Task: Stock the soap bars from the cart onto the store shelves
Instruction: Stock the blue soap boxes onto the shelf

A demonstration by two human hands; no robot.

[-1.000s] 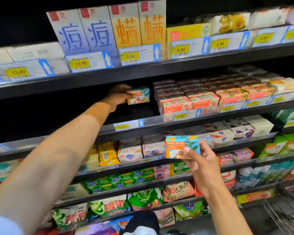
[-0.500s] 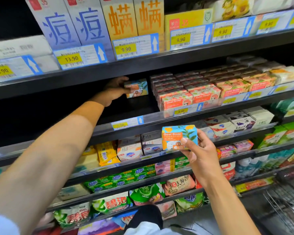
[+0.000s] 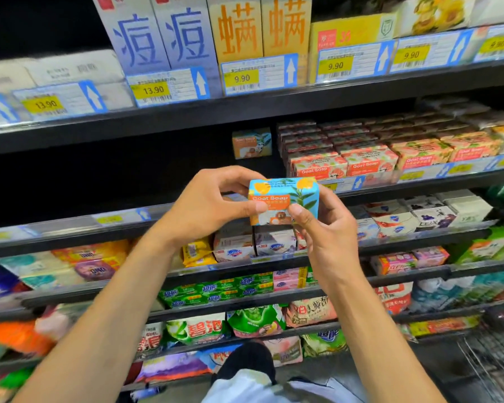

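Pinching the Goat Soap box [image 3: 284, 200] at either end, left hand [image 3: 207, 207] and right hand [image 3: 329, 237] hold its long axis sideways. The spot beside the matching box [image 3: 251, 142] on the shelf [image 3: 122, 218] lies up and beyond, nearer the left.

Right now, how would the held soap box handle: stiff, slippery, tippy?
Probably stiff: the soap box shows sharp edges, pinched between the left hand and right hand. Likely stable set flat, since its faces are flat.

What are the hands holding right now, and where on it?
Both hold one blue-and-orange cardboard Goat Soap box: left hand pinches its left end, right hand its right end.
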